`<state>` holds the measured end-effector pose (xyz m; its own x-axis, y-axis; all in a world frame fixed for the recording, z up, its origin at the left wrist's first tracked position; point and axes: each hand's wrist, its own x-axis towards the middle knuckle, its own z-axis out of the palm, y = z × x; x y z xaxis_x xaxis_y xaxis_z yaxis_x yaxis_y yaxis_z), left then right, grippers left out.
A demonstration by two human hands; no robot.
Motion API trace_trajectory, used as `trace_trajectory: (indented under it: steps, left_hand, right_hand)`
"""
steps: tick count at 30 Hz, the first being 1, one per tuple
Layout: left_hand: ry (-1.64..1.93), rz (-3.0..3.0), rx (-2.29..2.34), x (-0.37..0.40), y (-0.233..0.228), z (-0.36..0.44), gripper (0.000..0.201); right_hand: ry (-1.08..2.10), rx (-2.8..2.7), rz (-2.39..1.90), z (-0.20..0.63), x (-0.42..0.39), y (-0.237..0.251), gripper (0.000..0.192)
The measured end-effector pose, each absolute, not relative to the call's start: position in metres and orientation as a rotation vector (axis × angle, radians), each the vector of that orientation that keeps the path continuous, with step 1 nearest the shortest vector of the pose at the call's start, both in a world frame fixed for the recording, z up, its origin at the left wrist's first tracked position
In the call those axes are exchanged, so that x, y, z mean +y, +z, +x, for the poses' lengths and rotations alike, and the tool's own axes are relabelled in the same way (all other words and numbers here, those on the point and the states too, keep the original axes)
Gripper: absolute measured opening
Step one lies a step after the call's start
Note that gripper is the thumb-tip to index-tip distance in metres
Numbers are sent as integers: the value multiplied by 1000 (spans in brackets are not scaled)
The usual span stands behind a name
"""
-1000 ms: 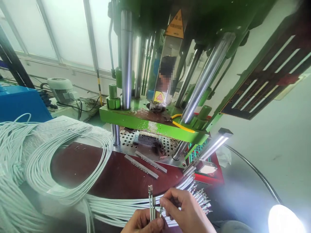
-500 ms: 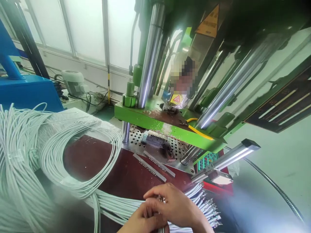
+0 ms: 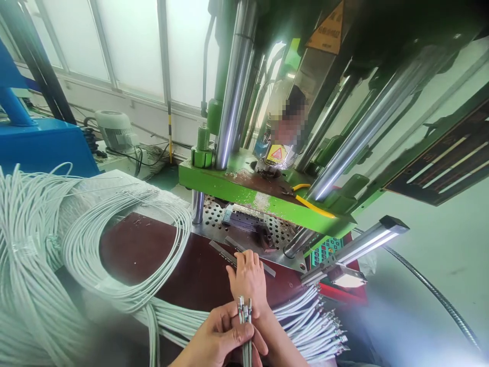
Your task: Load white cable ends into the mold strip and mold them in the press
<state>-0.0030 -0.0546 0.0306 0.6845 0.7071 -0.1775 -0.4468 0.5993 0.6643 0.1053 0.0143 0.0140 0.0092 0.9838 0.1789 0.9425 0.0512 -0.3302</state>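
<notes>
Left hand (image 3: 223,334) is clamping white, metal-tipped cables (image 3: 246,317) upright, seemingly exposing their ends; right hand (image 3: 250,279), grip hidden, is partly covering long grey metal bars (image 3: 220,252).

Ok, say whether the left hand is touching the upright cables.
Touching. In the head view, the left hand pinches the upright cables between its thumb and fingers.

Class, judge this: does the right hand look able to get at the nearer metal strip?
Probably yes: the right hand is stretched over the nearer metal strip, with nothing visible between; the left hand holds white cables lower down. Contact is hidden.
</notes>
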Motion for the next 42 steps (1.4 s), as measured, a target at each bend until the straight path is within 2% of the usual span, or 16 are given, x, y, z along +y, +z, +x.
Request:
trace_trajectory:
  steps: [4,10,12,17,20,26,30,37,42]
  left_hand:
    - [707,712,501,-56,26,1,32]
    - [670,937,685,-59,27,4,37]
    - [669,958,744,-60,24,6,39]
    - [636,953,734,-64,21,17,42]
    - [606,875,702,-68,24,25,38]
    - [572,928,699,-71,35,32,41]
    - [567,952,718,-71,36,32,33]
    - [619,958,787,-69,37,32,32]
    - [490,952,731,-66,33,32,37]
  right_hand:
    - [95,-2021,-1921,110,18,6,14]
    - [211,-1995,-1864,136,-6,35,18]
    - [345,-1909,-1852,149,-26,51,23]
    - [1086,-1487,-1580,176,-69,66,43]
    - [1248,-1310,-1524,181,-81,61,47]
    - [1307,-1194,-1423,181,-86,62,46]
    - [1356,-1208,-1390,181,-86,66,45]
    - [1224,-1398,-1479,176,-83,70,48]
    - [1169,-1420,-1572,174,-84,72,47]
